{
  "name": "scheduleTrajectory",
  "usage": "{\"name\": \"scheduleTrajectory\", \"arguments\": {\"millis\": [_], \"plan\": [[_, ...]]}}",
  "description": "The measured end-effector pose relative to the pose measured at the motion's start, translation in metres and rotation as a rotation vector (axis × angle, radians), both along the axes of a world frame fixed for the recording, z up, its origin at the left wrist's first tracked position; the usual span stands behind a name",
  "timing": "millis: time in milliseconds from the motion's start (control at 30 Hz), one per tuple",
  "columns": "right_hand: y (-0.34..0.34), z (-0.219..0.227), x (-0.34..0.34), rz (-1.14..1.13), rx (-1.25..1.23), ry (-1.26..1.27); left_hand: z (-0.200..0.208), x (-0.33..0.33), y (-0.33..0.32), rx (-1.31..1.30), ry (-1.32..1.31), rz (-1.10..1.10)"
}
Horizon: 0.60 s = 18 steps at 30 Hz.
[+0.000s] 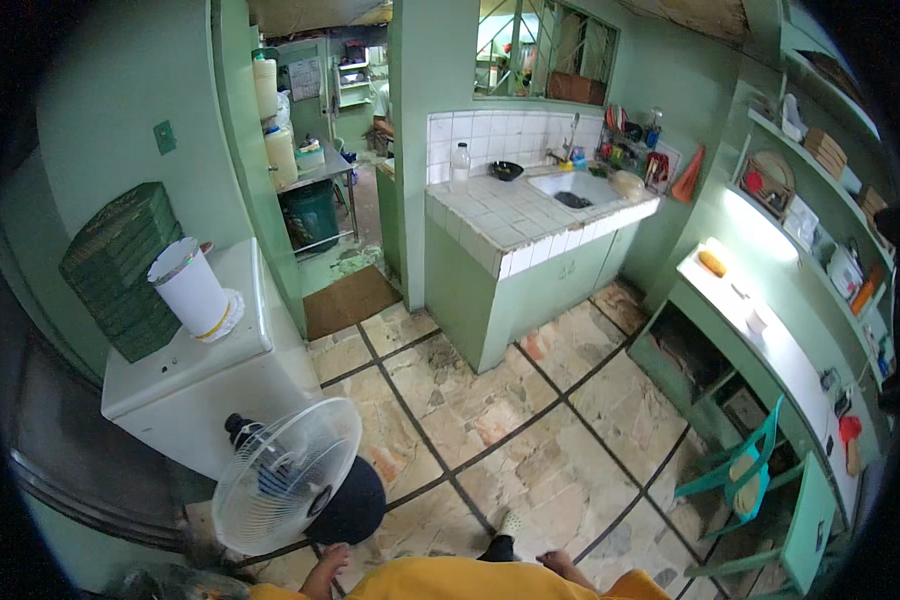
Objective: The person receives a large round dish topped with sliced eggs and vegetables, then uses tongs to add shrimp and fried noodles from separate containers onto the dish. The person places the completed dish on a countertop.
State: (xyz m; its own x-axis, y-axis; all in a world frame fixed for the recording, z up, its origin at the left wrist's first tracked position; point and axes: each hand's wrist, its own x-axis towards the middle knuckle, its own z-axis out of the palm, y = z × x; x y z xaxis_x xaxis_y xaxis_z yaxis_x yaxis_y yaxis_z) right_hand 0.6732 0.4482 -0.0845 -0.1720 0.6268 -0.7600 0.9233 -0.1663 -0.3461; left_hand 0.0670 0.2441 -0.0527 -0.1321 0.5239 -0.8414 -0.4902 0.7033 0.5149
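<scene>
At the lower edge, my left hand [332,560] hangs beside my yellow shirt [450,578], close to the round dark base [355,505] of a standing fan [288,475]. Its fingers look loosely apart, and I see nothing in them. My right hand [558,562] hangs low on the other side of the shirt, above the tiled floor [590,470]. It is small in the picture, its fingers seem relaxed and it appears to hold nothing. Neither hand touches any object that I can see. One foot in a light, dotted shoe [511,523] shows between them.
A white fridge [190,390] at left carries a white container [190,285] and green stacked trays [125,265]. Ahead stands a tiled counter [490,215] with a sink [595,190]. Right are a desk [770,345] and green chair [755,470]. A brown mat [350,302] lies at the doorway.
</scene>
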Motion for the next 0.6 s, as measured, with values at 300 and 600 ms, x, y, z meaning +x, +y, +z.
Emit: {"name": "scheduleTrajectory", "arguments": {"millis": [300, 600], "plan": [[0.15, 0.073, 0.157, -0.415, -0.088, -0.099, -0.054, 0.19, 0.229, -0.147, 0.031, -0.687], [0.369, 0.036, 0.166, -0.472, -0.089, 0.046, -0.023, 0.251, 0.373, -0.084, 0.182, -0.696]]}}
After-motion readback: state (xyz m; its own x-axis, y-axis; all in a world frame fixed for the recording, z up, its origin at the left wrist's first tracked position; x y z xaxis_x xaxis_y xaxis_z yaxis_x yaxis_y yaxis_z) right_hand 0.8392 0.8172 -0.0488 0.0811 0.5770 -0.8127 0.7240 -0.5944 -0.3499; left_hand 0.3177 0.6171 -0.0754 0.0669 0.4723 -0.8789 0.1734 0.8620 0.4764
